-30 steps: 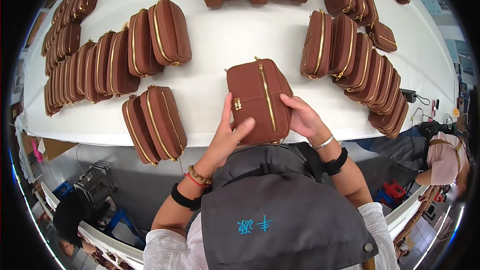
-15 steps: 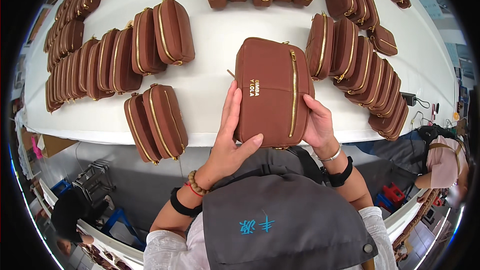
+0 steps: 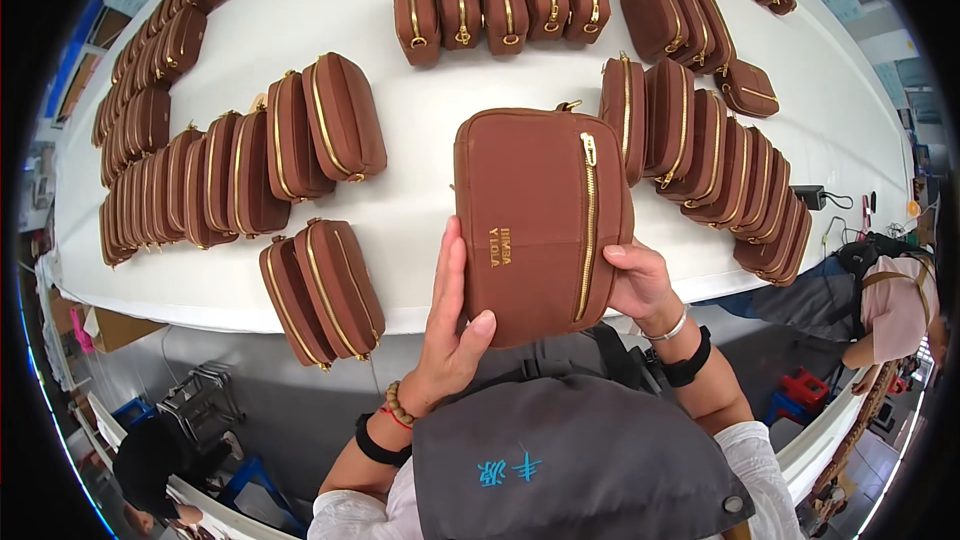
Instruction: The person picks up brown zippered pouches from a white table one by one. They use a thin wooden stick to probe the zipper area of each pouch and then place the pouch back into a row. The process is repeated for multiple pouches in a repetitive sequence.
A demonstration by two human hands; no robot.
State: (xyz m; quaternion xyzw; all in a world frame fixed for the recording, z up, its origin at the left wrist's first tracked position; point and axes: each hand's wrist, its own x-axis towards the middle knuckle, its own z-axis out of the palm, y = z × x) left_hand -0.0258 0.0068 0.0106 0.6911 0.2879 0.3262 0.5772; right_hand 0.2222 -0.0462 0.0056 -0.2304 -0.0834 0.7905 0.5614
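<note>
A brown rectangular bag (image 3: 525, 175) with rounded corners is held up between my two hands at the table's near edge. Its front shows a gold zipper running lengthwise at the right and small gold lettering; a gold ring sticks out at the top. My left hand (image 3: 455, 315) grips the lower left side, thumb over the front. At the lower right side, my right hand (image 3: 640, 285) clasps the bag with its thumb along the edge; its other fingers are partly hidden. Nearest on the left stand two similar brown bags (image 3: 325, 290), upright side by side.
The white table (image 3: 420, 200) carries a long row of brown bags (image 3: 200, 180) at the left, several more bags (image 3: 500, 5) at the back and a curved row (image 3: 715, 155) at the right. A black adapter (image 3: 808, 197) lies far right. Another person (image 3: 890, 305) is beyond it.
The bag has come lower in the picture and tilts differently toward me, with both hands still on it. The table and its bags also appear lower as the view shifts.
</note>
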